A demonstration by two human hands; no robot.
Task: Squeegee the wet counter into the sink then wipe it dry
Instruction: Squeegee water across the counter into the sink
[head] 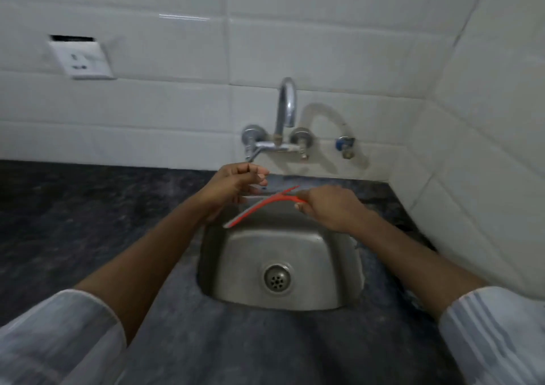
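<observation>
Both sleeves, pale and striped, at the near corners: left sleeve, right sleeve, bare forearms running forward from them. Dark mottled counter fills the near field and wraps the steel sink, drain in the basin floor, nearer the viewer than both sets of fingers. Surface too blurred to tell wet from dry. Right hand is over the far right of the basin, back of hand up, fingers curled down and closed around the handle of the red squeegee; thumb tip shows on the near side of the handle, the rest of the grip is hidden under the hand. From those fingers the blade runs leftward and toward the viewer, tilted, its low end just by the sink's left rim and under the left wrist. Cannot tell whether the blade touches the rim. Left hand sits left of the right-hand fingers and slightly farther out, loosely curled, fingertips bunched near the thumb, nothing visibly held; apart from the squeegee. Just past the left fingertips: wall tap with curved spout, a small blue valve off to the right. Farther left on the white tile wall, a socket.
</observation>
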